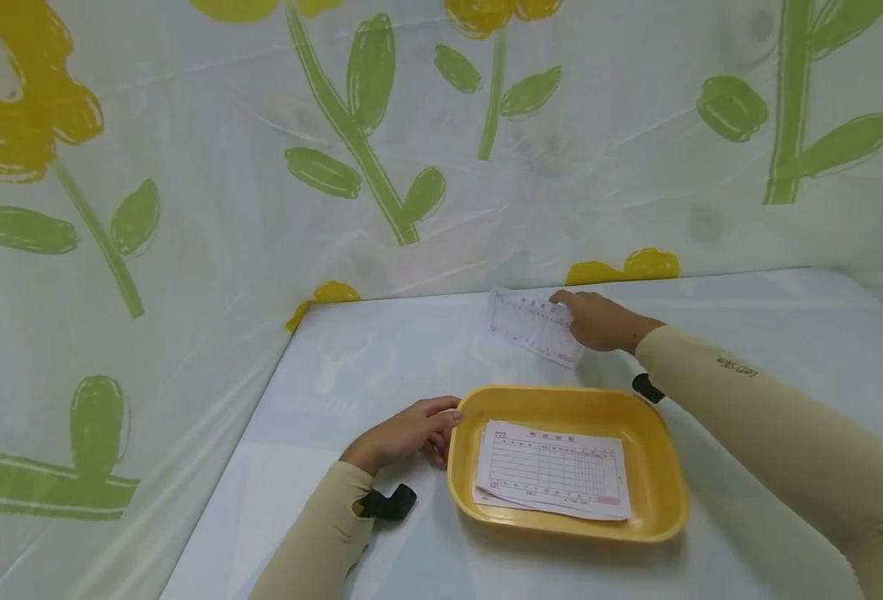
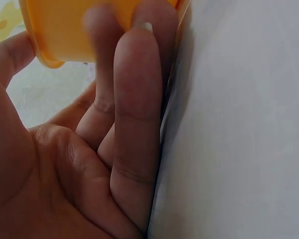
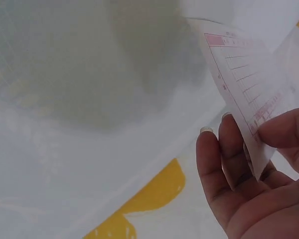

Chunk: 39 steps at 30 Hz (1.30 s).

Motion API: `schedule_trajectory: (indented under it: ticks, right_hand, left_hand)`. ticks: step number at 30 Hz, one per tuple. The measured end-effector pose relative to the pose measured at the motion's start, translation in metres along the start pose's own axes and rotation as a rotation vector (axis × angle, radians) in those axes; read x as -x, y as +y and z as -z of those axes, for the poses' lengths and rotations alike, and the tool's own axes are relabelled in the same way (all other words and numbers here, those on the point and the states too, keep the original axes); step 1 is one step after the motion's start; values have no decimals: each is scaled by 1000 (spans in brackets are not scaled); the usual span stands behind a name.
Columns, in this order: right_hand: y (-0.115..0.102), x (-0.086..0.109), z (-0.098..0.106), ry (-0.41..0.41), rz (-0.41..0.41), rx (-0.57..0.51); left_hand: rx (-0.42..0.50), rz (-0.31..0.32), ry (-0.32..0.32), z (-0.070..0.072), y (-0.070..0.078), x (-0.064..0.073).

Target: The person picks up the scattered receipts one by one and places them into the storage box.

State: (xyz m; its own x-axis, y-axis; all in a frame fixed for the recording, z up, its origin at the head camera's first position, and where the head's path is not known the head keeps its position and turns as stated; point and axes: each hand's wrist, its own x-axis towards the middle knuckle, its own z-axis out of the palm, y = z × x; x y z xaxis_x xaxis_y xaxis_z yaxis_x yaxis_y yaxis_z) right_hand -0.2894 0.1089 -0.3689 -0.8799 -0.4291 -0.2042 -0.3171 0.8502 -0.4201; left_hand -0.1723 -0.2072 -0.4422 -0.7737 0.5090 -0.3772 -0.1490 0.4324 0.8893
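A yellow plastic tray [image 1: 561,533] stands on the table with a stack of printed receipt forms [image 1: 554,471] lying inside it. My left hand [image 1: 411,433] rests at the tray's left side. In the left wrist view, its fairly straight fingers [image 2: 137,94] reach toward the tray's wall [image 2: 70,35] low by the tabletop, and the thumb touches the rim. Beyond the tray, my right hand [image 1: 599,321] pinches one receipt form [image 1: 535,327] at its right end. The right wrist view shows the thumb on the form's [image 3: 244,74] printed face and fingers behind it.
The white table [image 1: 366,350] extends around the tray. A white curtain [image 1: 209,167] with yellow flowers and green leaves hangs behind and to the left. Black straps show near the left wrist [image 1: 389,503] and right wrist [image 1: 647,388].
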Motion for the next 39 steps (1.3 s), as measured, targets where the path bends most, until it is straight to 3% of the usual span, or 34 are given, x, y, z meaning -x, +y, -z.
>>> schedule_trajectory:
  ticks: [7,15,19,25,39]
  right_hand:
    - [-4,16,11,105,54,-89]
    - [1,54,20,196,100,-142]
    - [3,70,18,211,113,-178]
    - [6,93,11,236,111,-221]
    - [-6,135,-11,214,253,-295]
  left_hand:
    - [3,10,11,-1,0,1]
    - [14,7,0,-3,1,2]
    - [3,27,25,-3,0,3]
    - [-10,9,12,-2,0,1]
    - [-49,18,35,-1,2,4]
